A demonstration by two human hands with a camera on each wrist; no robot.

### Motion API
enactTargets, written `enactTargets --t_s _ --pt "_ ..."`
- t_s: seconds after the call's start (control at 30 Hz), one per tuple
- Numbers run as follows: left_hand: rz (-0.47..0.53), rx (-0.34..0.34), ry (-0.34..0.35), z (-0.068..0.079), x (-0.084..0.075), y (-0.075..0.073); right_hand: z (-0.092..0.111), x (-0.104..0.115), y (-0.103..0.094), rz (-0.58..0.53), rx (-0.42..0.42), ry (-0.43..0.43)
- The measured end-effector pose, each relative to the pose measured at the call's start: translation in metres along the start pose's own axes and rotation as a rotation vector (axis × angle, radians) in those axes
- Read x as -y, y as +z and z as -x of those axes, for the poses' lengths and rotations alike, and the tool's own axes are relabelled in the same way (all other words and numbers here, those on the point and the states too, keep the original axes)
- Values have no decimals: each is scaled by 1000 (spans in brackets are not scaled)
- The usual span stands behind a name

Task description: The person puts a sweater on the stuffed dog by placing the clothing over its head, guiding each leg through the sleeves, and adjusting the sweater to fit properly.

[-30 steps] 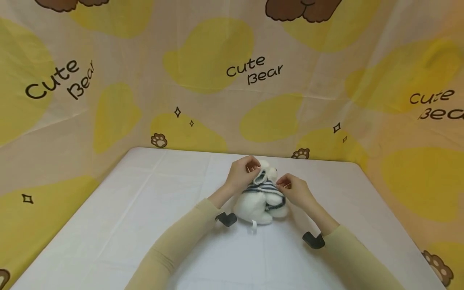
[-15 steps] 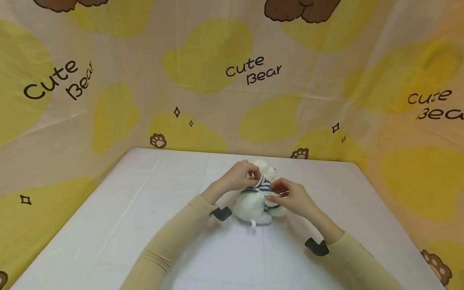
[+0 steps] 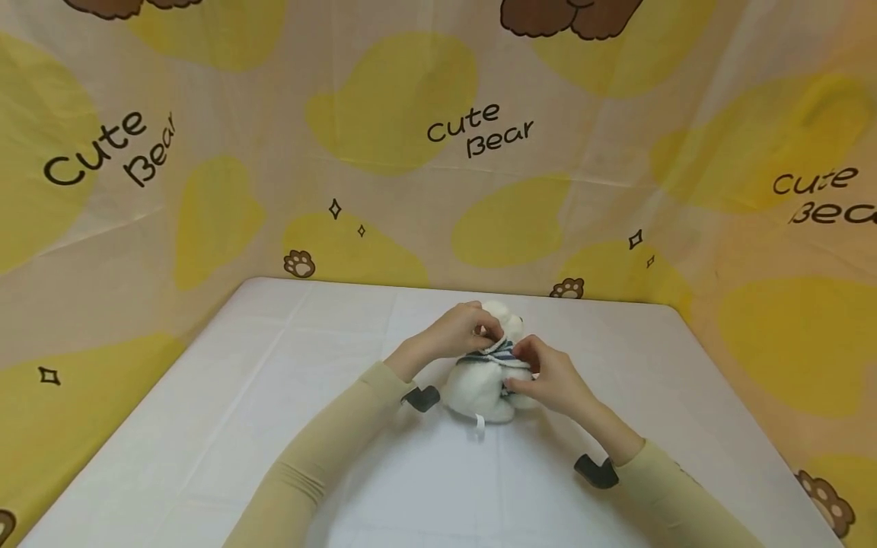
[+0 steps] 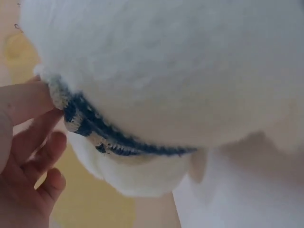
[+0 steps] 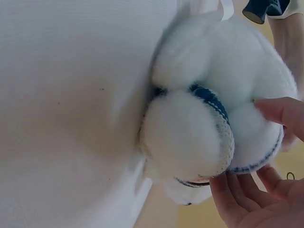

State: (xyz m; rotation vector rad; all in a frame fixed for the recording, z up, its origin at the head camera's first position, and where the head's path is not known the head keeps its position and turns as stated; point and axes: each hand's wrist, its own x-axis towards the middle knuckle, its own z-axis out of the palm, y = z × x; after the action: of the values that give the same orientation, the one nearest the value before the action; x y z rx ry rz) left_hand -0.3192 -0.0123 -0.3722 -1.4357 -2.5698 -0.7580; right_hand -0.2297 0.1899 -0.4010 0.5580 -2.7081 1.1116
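A white plush toy [image 3: 474, 390] in a blue-and-white striped knit top [image 3: 476, 357] sits on the table with its back turned partly toward me. My left hand [image 3: 457, 332] is at its neck, pinching the knit edge [image 4: 59, 95] between thumb and index finger; the other fingers [image 4: 50, 154] are loosely bent. Around the toy's arm [image 5: 251, 135] on the near right, my right hand [image 3: 553, 374] has its thumb on one side and fingers on the other. Much of the toy's head and front is hidden.
A white cloth-covered table [image 3: 205, 426] lies under the toy. Yellow patterned fabric [image 3: 384, 114] hangs at its back and sides. Black wrist mounts [image 3: 596, 472] project below both wrists, and a small white tag [image 3: 479, 424] trails from the toy's lower back.
The raised knit edge at the neck has come down under my left hand. My right hand has moved from the toy's side inward, and its thumb now lies lower on the toy's arm.
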Motion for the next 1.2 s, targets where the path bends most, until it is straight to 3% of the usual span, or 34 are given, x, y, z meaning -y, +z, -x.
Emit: enactTargets --t_s 0.17,0.6,0.73,0.93,1.2 --pt "-84 7 -20 0 1 0 -2 -3 0 -17 -18 -6" --pt "162 35 -82 5 16 8 -4 -6 -5 -231 25 138" --pt "105 60 -78 4 16 8 -7 -16 -2 -308 37 172" --pt "-34 111 -66 -2 12 7 -9 -16 -2 -323 37 181" --pt "-20 68 -14 -2 11 14 -8 -14 -3 -369 74 201"
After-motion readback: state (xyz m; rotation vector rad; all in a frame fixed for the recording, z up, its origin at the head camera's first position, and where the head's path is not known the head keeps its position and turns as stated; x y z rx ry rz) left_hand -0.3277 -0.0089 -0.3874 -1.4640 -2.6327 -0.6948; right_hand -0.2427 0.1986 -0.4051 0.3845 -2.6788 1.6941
